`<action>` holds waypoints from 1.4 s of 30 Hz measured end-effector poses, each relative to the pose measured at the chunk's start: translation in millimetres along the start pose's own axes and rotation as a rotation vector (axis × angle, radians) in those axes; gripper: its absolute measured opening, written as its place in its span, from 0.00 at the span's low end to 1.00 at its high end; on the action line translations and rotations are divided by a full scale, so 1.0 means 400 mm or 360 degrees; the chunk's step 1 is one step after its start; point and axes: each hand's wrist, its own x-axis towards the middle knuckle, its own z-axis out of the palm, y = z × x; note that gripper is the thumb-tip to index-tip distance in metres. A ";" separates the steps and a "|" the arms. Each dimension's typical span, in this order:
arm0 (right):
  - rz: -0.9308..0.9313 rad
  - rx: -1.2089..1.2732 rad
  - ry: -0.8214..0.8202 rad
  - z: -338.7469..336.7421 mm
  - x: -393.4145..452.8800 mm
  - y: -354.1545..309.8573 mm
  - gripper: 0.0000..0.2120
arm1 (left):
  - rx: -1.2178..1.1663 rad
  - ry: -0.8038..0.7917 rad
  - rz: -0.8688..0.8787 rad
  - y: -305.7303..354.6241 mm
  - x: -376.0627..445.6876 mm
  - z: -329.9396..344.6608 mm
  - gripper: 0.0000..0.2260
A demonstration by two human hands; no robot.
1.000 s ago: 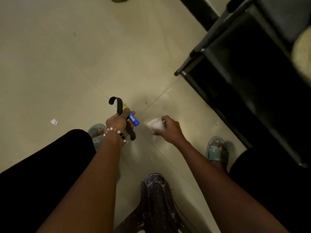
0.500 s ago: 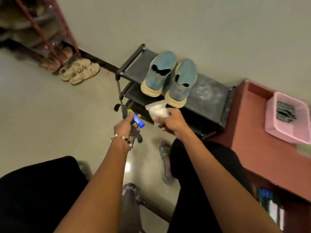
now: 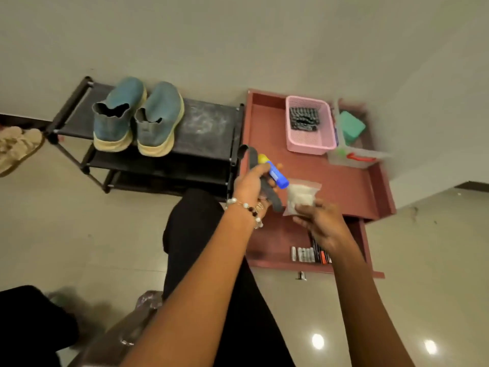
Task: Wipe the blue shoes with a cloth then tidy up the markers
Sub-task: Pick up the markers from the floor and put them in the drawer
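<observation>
Now that our view has swung from floor to desk, our left hand grips marker and strap; our right hand pinches a bag; tidying looks underway

left hand gripping, right hand pinching

Two blue shoes stand on one black shoe rack. There is one pink basket at about 1 o'clock, with dark markers inside, too many and too blurred to count. I count two hands, one blue and yellow marker, one dark strap, one small plastic bag, one green box.
</observation>
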 end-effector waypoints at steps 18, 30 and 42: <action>0.0414 -0.1167 0.0636 -0.185 0.320 0.321 0.12 | 0.1338 0.0323 -0.0629 -0.255 0.153 -0.128 0.11; 0.0147 -0.1198 0.0695 -0.155 0.307 0.312 0.12 | 0.1530 0.0389 -0.0703 -0.295 0.181 -0.143 0.13; 0.0340 -0.0134 0.0132 -0.076 0.108 0.277 0.06 | 0.1471 0.0423 -0.0750 -0.297 0.167 -0.147 0.08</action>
